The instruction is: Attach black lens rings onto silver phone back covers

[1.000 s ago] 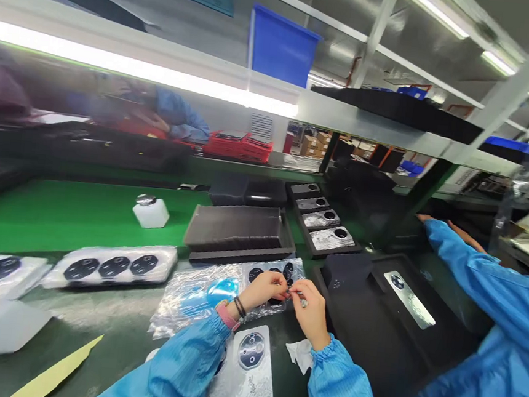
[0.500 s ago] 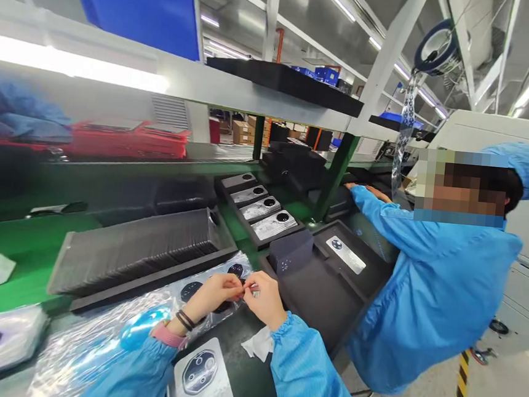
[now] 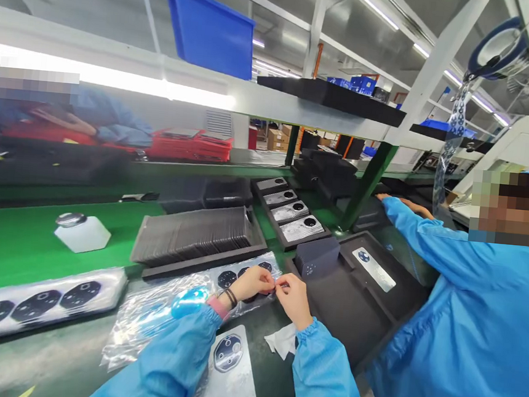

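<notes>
My left hand (image 3: 253,283) and my right hand (image 3: 293,298) meet fingertip to fingertip, both pinched on a small thing too tiny to name. They hover over a clear plastic bag (image 3: 176,305) holding black round-cornered camera rings (image 3: 227,278). Below my wrists lies a silver phone back cover (image 3: 230,375) with a round camera ring on it. A white wipe (image 3: 282,341) lies beside my right sleeve. Both arms wear blue sleeves; my left wrist has dark bands.
A dark foam tray (image 3: 358,293) with one silver cover (image 3: 374,268) stands right of my hands; a co-worker in blue (image 3: 467,315) leans over it. Behind are a tray of dark sheets (image 3: 196,239), several covers in a tray (image 3: 291,213), a white dispenser bottle (image 3: 80,232) and bagged rings (image 3: 33,305).
The view has swung back to the left, bringing the white bottle and the bagged rings into sight. My hands stay pinched together over the bag.
</notes>
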The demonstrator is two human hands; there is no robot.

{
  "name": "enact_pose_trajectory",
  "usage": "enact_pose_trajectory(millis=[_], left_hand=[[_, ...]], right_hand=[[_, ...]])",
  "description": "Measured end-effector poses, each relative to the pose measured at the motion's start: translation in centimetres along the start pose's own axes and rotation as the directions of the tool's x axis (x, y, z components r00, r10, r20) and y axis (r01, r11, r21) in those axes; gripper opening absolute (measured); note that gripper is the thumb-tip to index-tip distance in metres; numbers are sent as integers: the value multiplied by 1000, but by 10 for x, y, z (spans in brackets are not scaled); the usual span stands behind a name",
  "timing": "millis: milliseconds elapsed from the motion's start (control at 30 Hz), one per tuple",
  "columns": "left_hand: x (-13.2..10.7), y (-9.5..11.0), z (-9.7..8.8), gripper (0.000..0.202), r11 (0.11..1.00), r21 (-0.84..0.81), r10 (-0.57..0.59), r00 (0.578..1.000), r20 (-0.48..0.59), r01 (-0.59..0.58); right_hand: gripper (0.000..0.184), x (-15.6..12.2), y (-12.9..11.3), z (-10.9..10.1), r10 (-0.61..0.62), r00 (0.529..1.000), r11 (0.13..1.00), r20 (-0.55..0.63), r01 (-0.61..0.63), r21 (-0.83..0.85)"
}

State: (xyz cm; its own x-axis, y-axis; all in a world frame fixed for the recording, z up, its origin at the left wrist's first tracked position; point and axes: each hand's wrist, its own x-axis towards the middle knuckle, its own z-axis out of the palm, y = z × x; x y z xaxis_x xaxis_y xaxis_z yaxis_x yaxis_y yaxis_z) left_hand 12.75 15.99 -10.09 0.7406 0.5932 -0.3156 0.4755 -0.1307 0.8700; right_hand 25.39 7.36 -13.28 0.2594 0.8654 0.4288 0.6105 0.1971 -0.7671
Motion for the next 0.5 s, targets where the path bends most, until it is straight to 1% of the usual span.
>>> enact_pose_trajectory(millis=[133, 300, 400, 500], left_hand=[[2, 2, 3, 23, 999, 23, -32, 999, 0, 32], [4, 8, 8, 25, 993, 86, -74, 996, -55, 78], [4, 12, 12, 26, 984, 147, -89, 992, -89, 102], [4, 16, 17, 27, 967, 223, -99, 986, -135, 127]], right_hand=[[19, 1, 2, 0, -19, 1000, 998, 17, 20, -53], [22, -3, 2, -3, -52, 997, 978, 57, 62, -198], [24, -8, 2, -7, -79, 990, 937, 120, 114, -329], [26, -11, 2, -12, -102, 973, 876, 206, 185, -444]])
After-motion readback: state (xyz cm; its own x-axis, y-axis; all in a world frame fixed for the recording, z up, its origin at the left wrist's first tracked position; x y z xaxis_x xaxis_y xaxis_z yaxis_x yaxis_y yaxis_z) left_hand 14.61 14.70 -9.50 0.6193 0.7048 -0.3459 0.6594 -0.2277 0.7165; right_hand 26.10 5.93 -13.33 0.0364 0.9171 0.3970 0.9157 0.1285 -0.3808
